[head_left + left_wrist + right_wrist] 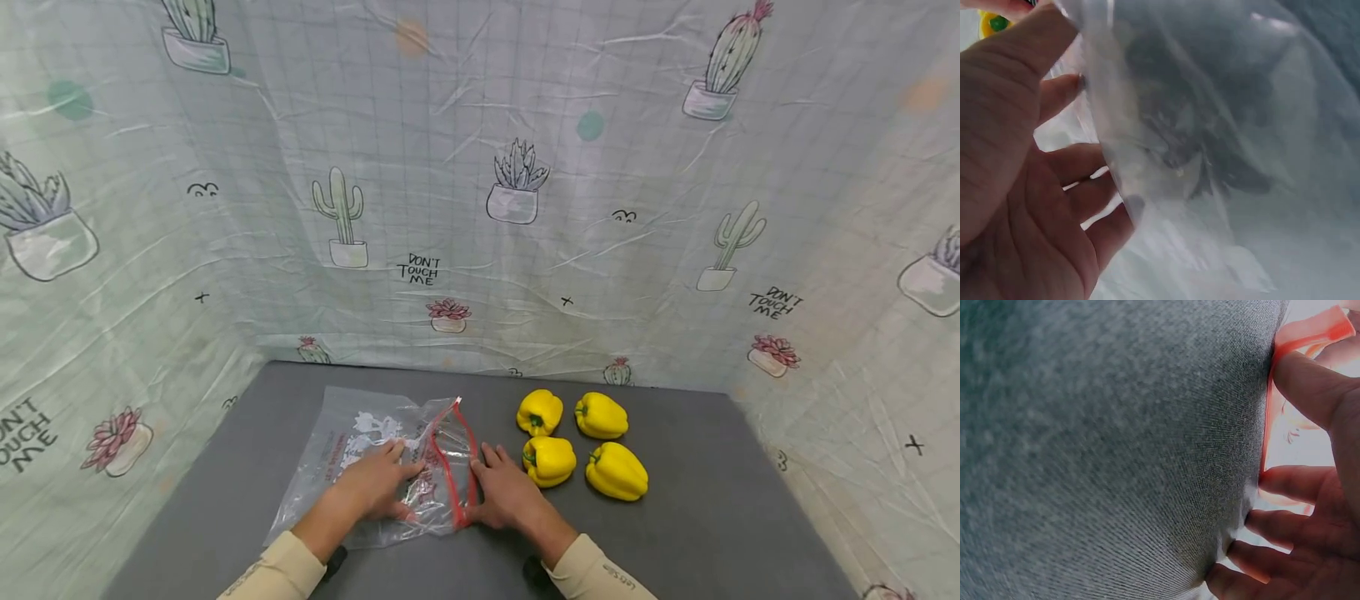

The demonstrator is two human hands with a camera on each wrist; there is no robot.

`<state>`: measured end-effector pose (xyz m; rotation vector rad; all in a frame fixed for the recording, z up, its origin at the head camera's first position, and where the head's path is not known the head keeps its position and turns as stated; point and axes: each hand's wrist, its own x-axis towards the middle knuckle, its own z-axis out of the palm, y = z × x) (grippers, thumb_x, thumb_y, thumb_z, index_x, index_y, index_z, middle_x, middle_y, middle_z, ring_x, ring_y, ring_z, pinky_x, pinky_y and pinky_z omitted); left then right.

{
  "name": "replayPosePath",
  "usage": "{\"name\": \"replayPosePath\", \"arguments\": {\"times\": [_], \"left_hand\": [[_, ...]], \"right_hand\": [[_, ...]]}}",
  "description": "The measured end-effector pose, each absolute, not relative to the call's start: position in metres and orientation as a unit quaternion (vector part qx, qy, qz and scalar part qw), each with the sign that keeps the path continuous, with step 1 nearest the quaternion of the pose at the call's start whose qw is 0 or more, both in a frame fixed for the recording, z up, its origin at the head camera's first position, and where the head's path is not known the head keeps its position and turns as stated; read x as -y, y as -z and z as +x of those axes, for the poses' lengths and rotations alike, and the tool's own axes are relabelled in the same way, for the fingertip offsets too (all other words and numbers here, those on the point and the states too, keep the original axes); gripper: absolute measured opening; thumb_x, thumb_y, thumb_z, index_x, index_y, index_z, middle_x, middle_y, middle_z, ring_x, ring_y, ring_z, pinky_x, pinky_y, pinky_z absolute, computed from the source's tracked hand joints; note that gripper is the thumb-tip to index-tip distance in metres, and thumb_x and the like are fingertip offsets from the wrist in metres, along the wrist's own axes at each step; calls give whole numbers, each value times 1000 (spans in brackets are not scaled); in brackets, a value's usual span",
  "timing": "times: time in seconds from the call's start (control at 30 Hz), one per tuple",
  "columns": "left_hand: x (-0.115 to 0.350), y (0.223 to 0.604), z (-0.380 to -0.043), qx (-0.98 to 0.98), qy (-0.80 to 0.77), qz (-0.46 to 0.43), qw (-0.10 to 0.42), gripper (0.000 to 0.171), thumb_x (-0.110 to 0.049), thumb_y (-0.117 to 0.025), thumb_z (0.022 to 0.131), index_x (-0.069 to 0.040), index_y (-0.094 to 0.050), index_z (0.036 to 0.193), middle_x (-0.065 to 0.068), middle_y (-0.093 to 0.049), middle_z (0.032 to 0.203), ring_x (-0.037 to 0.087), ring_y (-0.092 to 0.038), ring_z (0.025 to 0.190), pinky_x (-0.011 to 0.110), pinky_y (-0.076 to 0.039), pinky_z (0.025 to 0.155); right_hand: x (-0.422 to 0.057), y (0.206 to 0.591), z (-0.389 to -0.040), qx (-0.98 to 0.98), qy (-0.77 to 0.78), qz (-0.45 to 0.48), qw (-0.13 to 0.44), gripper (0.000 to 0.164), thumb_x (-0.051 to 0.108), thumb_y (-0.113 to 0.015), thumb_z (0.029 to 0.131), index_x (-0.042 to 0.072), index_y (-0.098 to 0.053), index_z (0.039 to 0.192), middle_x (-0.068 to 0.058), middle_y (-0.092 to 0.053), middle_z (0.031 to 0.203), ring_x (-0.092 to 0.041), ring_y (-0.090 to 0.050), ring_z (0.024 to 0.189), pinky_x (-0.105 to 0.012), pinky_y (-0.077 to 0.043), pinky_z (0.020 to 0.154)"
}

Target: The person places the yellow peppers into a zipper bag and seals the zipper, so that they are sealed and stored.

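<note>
A clear plastic zip bag (307, 475) with a red zip edge and white and red print lies flat on the grey table. My left hand (375, 481) rests on the middle of the bag, fingers spread over the film. In the left wrist view its fingertips touch the clear plastic (1222, 125). At the bag's opening is my right hand (506, 490), its thumb and fingers spread along the red zip edge (452, 475). The right wrist view has the thumb and fingertips against the red strip (1313, 331) and the table. The zip's two red lines bow apart in the middle.
Several yellow bell peppers (550, 462) with green stems sit in a loose group just right of my right hand, the farthest-right near one (617, 472) lying on its side. A cactus-print curtain (480, 275) surrounds the grey table (697, 500) at the back and sides.
</note>
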<state>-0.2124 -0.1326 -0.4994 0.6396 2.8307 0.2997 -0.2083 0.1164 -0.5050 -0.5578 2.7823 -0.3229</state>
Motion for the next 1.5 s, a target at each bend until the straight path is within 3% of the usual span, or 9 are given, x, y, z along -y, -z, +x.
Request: {"name": "replayPosePath", "arguments": {"times": [0.23, 0.37, 0.5, 0.6, 0.73, 0.93, 1.13, 1.33, 1.5], "left_hand": [[149, 504, -215, -949, -207, 223, 88, 55, -44, -86, 81, -4, -79, 118, 28, -56, 150, 55, -49, 141, 62, -41, 116], [135, 510, -219, -954, -193, 226, 25, 41, -40, -87, 79, -5, -76, 96, 21, -73, 122, 42, -68, 116, 56, -53, 99], [122, 514, -218, -960, -184, 209, -21, 67, -29, -96, 65, -6, -59, 116, 17, -72, 111, 40, -69, 103, 57, -55, 92], [117, 514, -217, -960, -210, 182, -10, 92, -25, -96, 65, -8, -48, 142, 25, -62, 137, 53, -64, 118, 65, -53, 97], [116, 511, -217, -959, -218, 181, 14, 101, -24, -93, 67, -27, -45, 156, 28, -45, 158, 66, -54, 126, 73, -50, 98], [115, 507, -219, -955, -227, 191, 21, 65, -36, -91, 75, -3, -66, 124, 21, -62, 139, 46, -66, 121, 68, -44, 110], [95, 509, -227, -965, -240, 107, -10, 49, -50, -79, 85, -4, -69, 100, 12, -70, 101, 36, -67, 92, 60, -53, 80], [96, 523, -221, -954, -277, 112, -32, 60, -26, -85, 73, -8, -66, 127, 14, -67, 135, 73, -45, 128, 91, -32, 92], [112, 508, -217, -924, -360, 127, 33, 92, -16, -91, 65, -8, -55, 149, 19, -55, 154, 70, -28, 144, 82, -27, 113]], "right_hand": [[-114, 507, -208, -964, 104, -190, 151, 85, 52, -79, 88, 10, -50, 155, -16, -38, 168, -41, -37, 154, -55, -39, 123], [-115, 505, -208, -966, 96, -192, 143, 84, 52, -79, 88, 9, -52, 154, -17, -40, 166, -42, -39, 153, -54, -40, 122], [-114, 504, -208, -967, 90, -192, 139, 84, 52, -79, 87, 7, -52, 154, -18, -40, 166, -43, -40, 152, -54, -40, 122], [-113, 503, -208, -968, 84, -187, 143, 85, 53, -79, 87, 7, -51, 154, -18, -40, 166, -43, -40, 152, -54, -39, 122], [-111, 503, -209, -969, 77, -184, 144, 85, 53, -80, 87, 8, -52, 154, -17, -40, 166, -42, -40, 152, -53, -39, 122], [-112, 502, -208, -968, 82, -188, 147, 86, 53, -78, 88, 8, -49, 155, -18, -39, 167, -43, -39, 153, -55, -40, 122], [-114, 500, -207, -969, 81, -185, 141, 84, 51, -78, 89, 7, -51, 154, -18, -39, 166, -43, -39, 153, -56, -40, 122], [-115, 502, -205, -967, 82, -200, 131, 83, 51, -79, 88, 6, -52, 153, -19, -40, 166, -44, -41, 151, -56, -41, 120], [-115, 500, -204, -966, 95, -197, 137, 84, 50, -79, 88, 6, -51, 154, -18, -39, 167, -44, -39, 152, -56, -40, 121]]}}
